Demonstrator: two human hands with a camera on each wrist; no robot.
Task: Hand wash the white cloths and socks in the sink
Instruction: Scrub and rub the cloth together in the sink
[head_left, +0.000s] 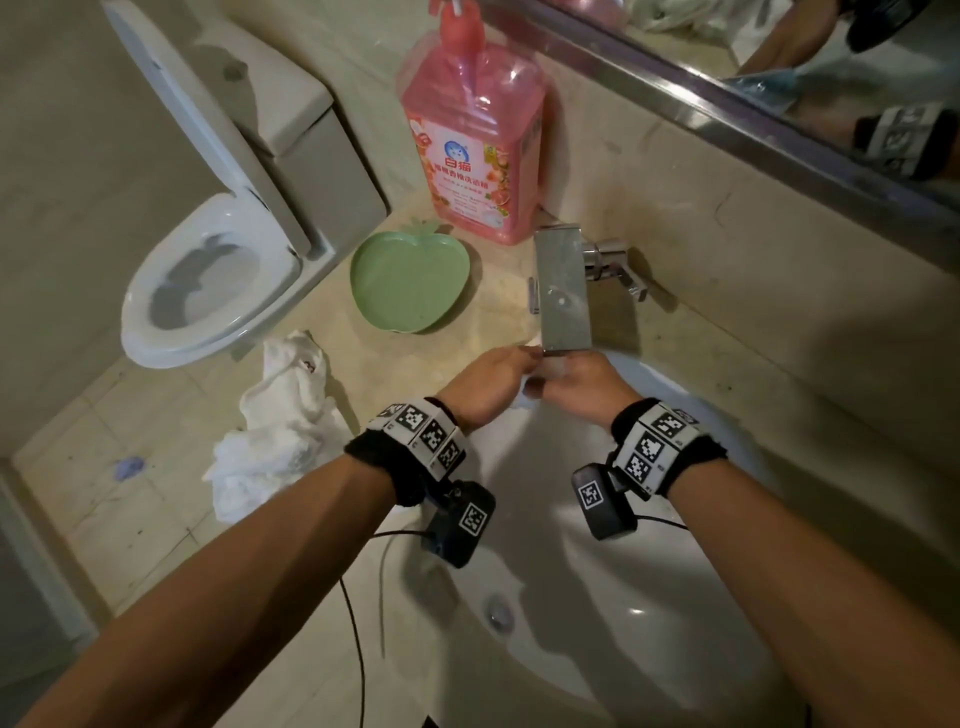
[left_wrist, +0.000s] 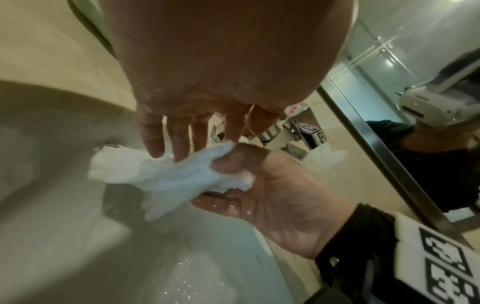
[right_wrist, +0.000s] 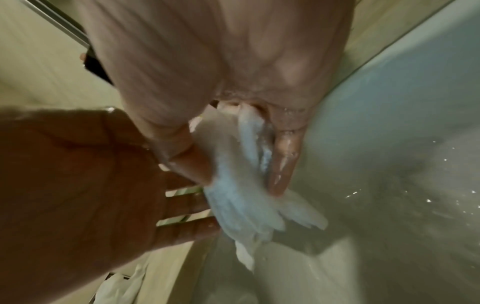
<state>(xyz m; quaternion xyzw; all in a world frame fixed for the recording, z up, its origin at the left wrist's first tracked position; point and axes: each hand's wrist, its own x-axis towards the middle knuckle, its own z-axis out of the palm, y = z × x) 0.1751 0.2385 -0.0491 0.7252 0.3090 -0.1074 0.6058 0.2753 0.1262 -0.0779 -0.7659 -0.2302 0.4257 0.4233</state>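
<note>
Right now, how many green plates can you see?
1. The green apple-shaped plate sits on the counter, left of the faucet and in front of the pink soap bottle.

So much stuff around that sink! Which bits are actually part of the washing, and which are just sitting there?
Part of the washing:
- wet cloth, held between the left hand and right hand
- sink
- tap above the hands
- white pile on the counter, probably waiting
- pink bottle, likely detergent

Just sitting there:
- green dish
- toilet
- mirror
</note>
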